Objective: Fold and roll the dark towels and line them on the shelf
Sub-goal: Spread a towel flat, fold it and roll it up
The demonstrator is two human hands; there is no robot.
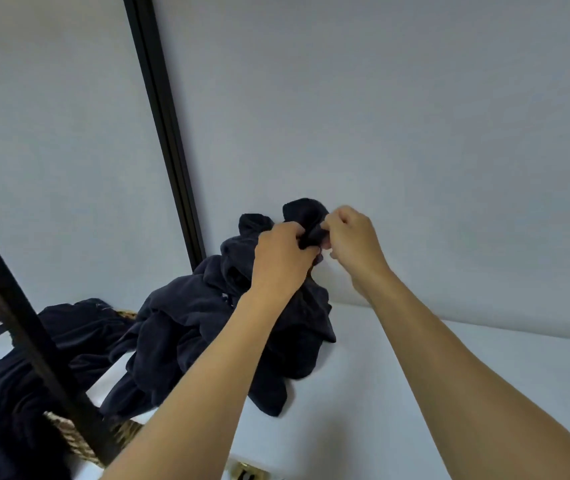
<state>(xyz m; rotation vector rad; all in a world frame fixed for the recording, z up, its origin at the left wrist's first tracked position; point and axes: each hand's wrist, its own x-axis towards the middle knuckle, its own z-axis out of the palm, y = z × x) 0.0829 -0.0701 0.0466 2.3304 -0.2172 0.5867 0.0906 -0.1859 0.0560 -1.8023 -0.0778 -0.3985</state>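
**Hands.** L hand [281,252] and R hand [352,237] were both raised in front of the wall [397,98], close together, approx. level with each other. Fingers of both were curled and pinched a bunched top edge of the dark towel [186,317]. The two grips sat just beside each other, with a short fold of cloth between them. A hump of cloth stood up above the fingers. Both forearms were bare and reached up from the lower edge of the view.

**Task item.** The towel hung from the two grips in loose, crumpled folds, neither folded nor rolled. Its lower part rested on the white surface [467,375] next to the wall, and one tail lay on that surface under the L forearm. The L side of the cloth mass trailed toward the basket. One piece or several: cannot tell.

**Other items.**
- Wicker basket [68,434]: lower L, rim visible, holding more dark cloth [6,393], heaped and unfolded.
- Black upright [165,126]: ran along the wall, top centre down to a point behind the towel.
- Black bar [34,334]: nearer the camera, slanted across the L side in front of the basket.
- Brass-coloured fitting [245,471]: bottom edge, partly cut off; type not identifiable.
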